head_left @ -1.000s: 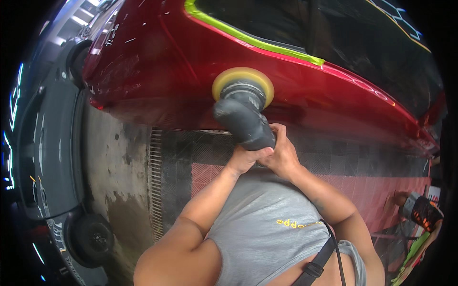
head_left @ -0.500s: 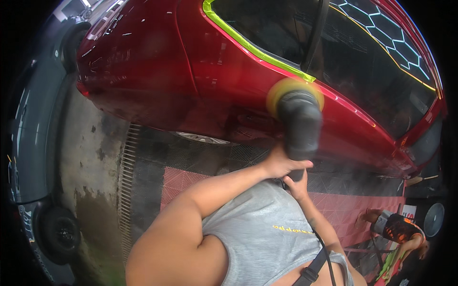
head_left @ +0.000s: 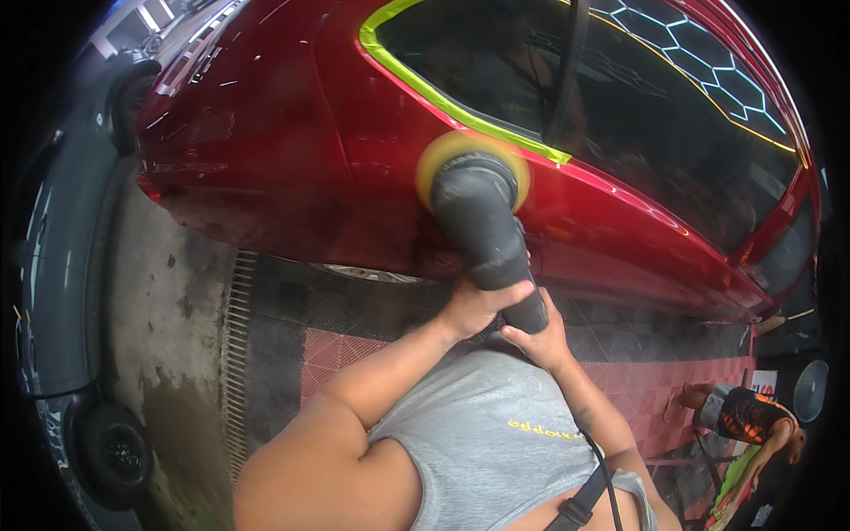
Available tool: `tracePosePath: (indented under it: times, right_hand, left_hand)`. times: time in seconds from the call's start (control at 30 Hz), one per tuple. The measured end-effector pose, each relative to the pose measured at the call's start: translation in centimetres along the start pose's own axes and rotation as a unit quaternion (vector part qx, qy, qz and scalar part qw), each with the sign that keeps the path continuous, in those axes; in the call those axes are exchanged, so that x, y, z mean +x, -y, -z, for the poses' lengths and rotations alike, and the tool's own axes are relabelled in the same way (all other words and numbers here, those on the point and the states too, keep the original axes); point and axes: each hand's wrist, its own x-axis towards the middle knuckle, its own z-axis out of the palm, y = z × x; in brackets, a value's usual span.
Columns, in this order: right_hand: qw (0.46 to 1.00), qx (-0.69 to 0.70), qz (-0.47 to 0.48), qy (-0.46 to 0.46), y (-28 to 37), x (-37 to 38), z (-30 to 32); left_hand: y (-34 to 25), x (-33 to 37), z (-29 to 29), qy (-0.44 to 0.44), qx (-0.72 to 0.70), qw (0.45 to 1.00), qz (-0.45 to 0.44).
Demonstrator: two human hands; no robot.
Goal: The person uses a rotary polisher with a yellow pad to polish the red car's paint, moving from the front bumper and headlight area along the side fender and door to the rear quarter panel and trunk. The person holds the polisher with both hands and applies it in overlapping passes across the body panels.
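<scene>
Both my hands grip a black car polisher (head_left: 478, 217) with a round yellow pad (head_left: 429, 168). My left hand (head_left: 478, 305) is wrapped round the body just behind its thick middle. Farther back, my right hand (head_left: 542, 336) closes on the rear end of the handle. The pad meets the side of a glossy red car (head_left: 381, 186), just below the bright green masking tape (head_left: 434, 104) that edges its rear side window (head_left: 469, 66). The machine hides part of the pad and the paint under it.
A dark grey vehicle (head_left: 66, 230) stands at the left beyond a floor drain grate (head_left: 237, 354). Black and red tiles (head_left: 332, 354) cover the floor beneath me. At the lower right another person (head_left: 753, 420) bends over something green (head_left: 735, 478), near a round silvery object (head_left: 810, 389).
The polisher and both my hands have moved left along the car's side. The pad has left the tape's right end and now sits farther left and tilted. The other person's arms have shifted slightly.
</scene>
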Motion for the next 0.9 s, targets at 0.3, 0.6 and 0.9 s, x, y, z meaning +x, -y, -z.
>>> tracePosePath:
  times: [0.3,0.6,0.9]
  right_hand:
    - [0.995,-0.046,0.019,0.087,12.8,8.6,-5.6]
    - [0.996,-0.057,0.023,0.06,12.2,8.0,-6.3]
    - [0.996,0.073,0.003,-0.041,-4.5,-1.8,-0.5]
  left_hand:
    - [-8.8,1.0,9.8,-0.084,-0.142,0.983,-0.083]
    - [-8.9,0.9,10.2,-0.054,-0.109,0.989,-0.079]
    - [0.0,1.0,-2.1,0.054,0.114,0.992,0.028]
